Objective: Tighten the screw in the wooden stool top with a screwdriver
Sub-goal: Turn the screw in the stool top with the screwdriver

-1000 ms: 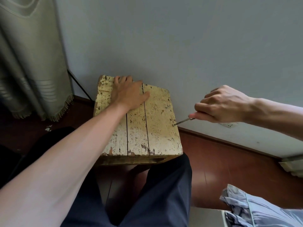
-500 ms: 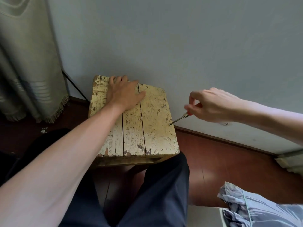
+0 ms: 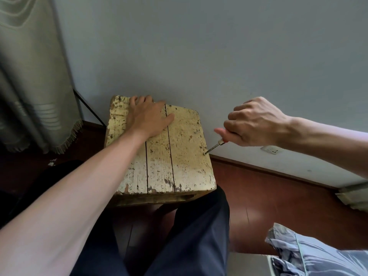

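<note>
A worn, yellow-painted wooden stool top [image 3: 179, 156] of three planks stands against the wall between my knees. My left hand [image 3: 148, 118] lies flat on its far part, fingertips at the far edge. My right hand [image 3: 256, 122] grips the screwdriver [image 3: 214, 147], whose red handle is almost hidden in my fingers. The thin metal shaft slants down left and its tip sits on the screw [image 3: 204, 153] at the stool's right edge. A second screw [image 3: 197, 131] stands proud farther back along the same edge.
A grey-blue wall rises right behind the stool, with a white socket [image 3: 270, 150] low on it. A fringed curtain [image 3: 29, 86] hangs at left and a thin dark rod [image 3: 89, 110] leans there. Dark red floor lies around; crumpled grey-blue fabric [image 3: 318, 257] is at bottom right.
My right hand has turned on the screwdriver handle, its fingers shifting round it, while the tip stays on the screw. My left hand stays pressed flat on the stool.
</note>
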Available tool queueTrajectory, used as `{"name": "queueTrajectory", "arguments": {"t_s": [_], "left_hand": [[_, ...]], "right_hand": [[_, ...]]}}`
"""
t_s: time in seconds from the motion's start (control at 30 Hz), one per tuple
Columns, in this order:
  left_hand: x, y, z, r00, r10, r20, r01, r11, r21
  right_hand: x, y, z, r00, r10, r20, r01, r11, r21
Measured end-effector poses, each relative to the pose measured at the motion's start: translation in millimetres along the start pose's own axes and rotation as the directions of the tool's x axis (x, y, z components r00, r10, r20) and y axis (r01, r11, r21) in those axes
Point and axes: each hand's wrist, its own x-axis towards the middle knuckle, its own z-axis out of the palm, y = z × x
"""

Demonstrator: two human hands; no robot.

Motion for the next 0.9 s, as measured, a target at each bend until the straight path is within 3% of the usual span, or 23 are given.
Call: {"name": "queueTrajectory", "arguments": {"t_s": [0.07,0.17,0.27,0.43,0.53,0.6,0.67,0.8,0.9], "left_hand": [[-0.3,-0.1,0.4,1.0,-0.004,-0.001,0.004,1.0,-0.011],[-0.5,0.3,0.1,1.0,-0.007,-0.002,0.007,1.0,-0.012],[-1.5,1.5,-0.4,1.0,-0.006,-0.004,0.006,1.0,0.0],[-2.0,3.2,-2.2,1.0,-0.014,0.005,0.014,1.0,-0.011],[-1.5,2.8,-2.9,1.0,-0.012,0.002,0.012,1.0,-0.009],[-1.3,2.7,-2.4,1.0,-0.012,0.002,0.012,1.0,-0.004],[-0.7,2.3,-1.8,1.0,-0.015,0.006,0.015,1.0,0.001],[0.4,2.2,-0.2,1.0,-0.01,0.002,0.009,1.0,0.007],[1.5,0.7,1.6,1.0,-0.009,-0.002,0.009,1.0,0.013]], "right_hand": [[4.1,-5.1,2.0,0.973,0.213,0.086,-0.214,0.977,0.013],[7.6,-9.4,9.2,0.815,0.538,0.217,-0.562,0.825,0.064],[6.5,-10.3,10.1,0.728,0.621,0.291,-0.669,0.735,0.107],[-3.2,-11.2,1.4,0.863,0.424,0.273,-0.48,0.857,0.186],[-8.9,-2.2,-3.2,0.977,0.173,0.127,-0.202,0.943,0.266],[-14.9,6.8,-1.3,0.999,-0.032,-0.01,0.034,0.983,0.181],[-17.3,9.4,1.0,0.989,-0.127,-0.072,0.133,0.988,0.073],[-13.9,2.4,4.5,0.994,-0.069,-0.087,0.069,0.998,0.002],[-7.3,-7.8,5.4,0.987,0.146,0.069,-0.146,0.989,0.009]]}}
